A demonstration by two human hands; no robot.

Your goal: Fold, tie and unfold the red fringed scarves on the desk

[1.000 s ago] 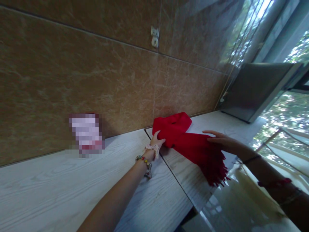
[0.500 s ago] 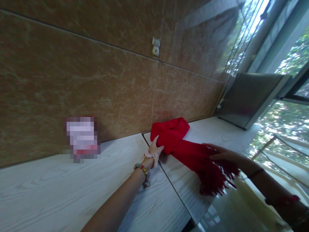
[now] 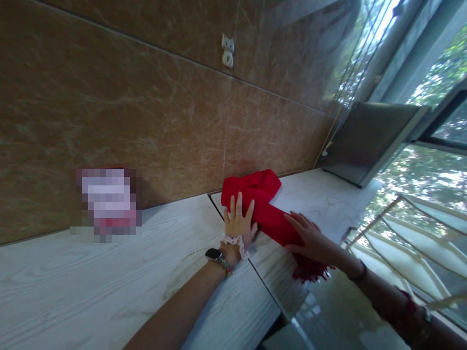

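A red scarf [image 3: 275,221] lies on the white wood-grain tabletop [image 3: 175,233], with a folded loop against the wall and its fringed end toward the front edge. My left hand [image 3: 239,221] rests palm down on the near side of the loop, its fingers spread and a ring on one of them. On the straight, fringed length my right hand [image 3: 306,236] lies with fingers stretched out, partly covering the fabric. Neither hand is closed round the scarf. What is under the palms is hidden.
A blurred white and red item [image 3: 111,199] stands by the brown tiled wall [image 3: 153,121] at left. A small white cat-shaped piece [image 3: 228,51] is on the wall. To the right are a dark metallic box-like thing [image 3: 372,141], a pale slatted rack [image 3: 404,243] and windows.
My left hand has turned from gripping the scarf's edge to lying flat with fingers spread. My right hand has moved left from the fringe onto the scarf's length. The view has shifted slightly.
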